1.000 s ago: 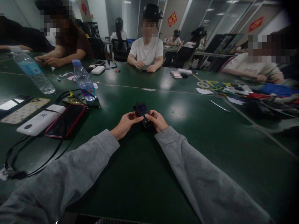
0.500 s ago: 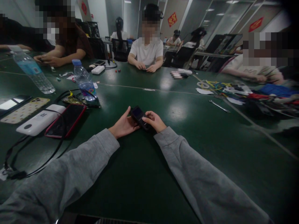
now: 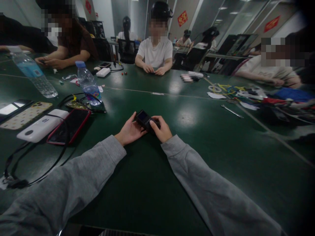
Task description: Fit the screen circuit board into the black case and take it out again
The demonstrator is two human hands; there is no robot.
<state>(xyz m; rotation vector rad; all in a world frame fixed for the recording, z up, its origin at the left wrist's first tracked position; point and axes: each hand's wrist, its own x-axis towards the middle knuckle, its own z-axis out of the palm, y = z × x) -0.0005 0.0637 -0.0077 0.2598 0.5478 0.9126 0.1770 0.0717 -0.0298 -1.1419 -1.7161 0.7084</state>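
A small black device with a dark screen (image 3: 143, 118) lies tilted between my two hands, low over the green table (image 3: 147, 183). My left hand (image 3: 129, 131) cups its left side with the fingers curled under it and the thumb raised beside it. My right hand (image 3: 160, 129) grips its right end, fingers wrapped over the top. Grey sleeves cover both of my arms.
At the left lie a red-cased phone (image 3: 69, 126), a white power bank (image 3: 41, 125), two more phones, black cables and two water bottles (image 3: 87, 83). A metal wrench (image 3: 230, 111) and coloured wires (image 3: 227, 89) lie at the right. Several people sit around the table.
The device went from upright in both hands to tilted left and lower. My left hand moved under it and my right hand closed over its right end.
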